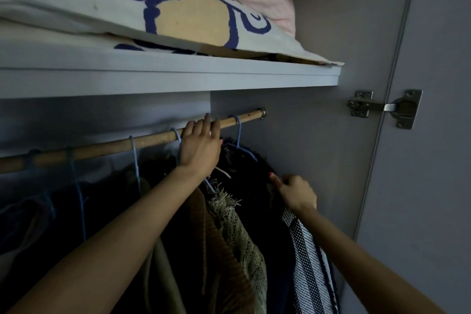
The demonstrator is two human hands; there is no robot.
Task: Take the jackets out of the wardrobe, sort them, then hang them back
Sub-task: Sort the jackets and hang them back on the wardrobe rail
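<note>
Grey wardrobe (318, 135), left hand (200, 146) gripping wooden rail (109, 146), right hand (295, 192) pinching dark jacket (244, 168), no writing legible

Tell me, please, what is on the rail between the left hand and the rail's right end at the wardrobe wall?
In the head view, one blue hanger hook sits on the wooden rail between the left hand and the end bracket. A dark jacket hangs from it.

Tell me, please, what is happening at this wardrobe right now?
A person is working at the hanging jackets. Their left hand reaches up to the wooden wardrobe rail, fingers over it between two blue hangers. Their right hand pinches the dark fuzzy jacket at the rail's right end. Everything hangs on the rail.
</note>
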